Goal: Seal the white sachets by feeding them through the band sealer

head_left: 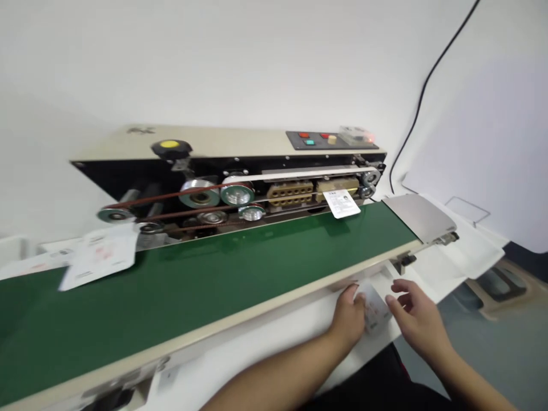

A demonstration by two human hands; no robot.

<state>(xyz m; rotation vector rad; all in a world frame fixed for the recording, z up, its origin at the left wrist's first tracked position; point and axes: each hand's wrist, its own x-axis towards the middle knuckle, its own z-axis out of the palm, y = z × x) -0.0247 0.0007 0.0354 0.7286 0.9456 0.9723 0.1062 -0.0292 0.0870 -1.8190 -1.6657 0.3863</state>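
Even, bright, diffuse light with soft shadows under the hands point(385, 317); motion blur smears the packets point(100, 257) at the left end of the green belt point(240, 268), whose straight edges bow toward the frame edges.

three packets point(341, 203), two hands point(351, 317), one sealer point(240, 171)
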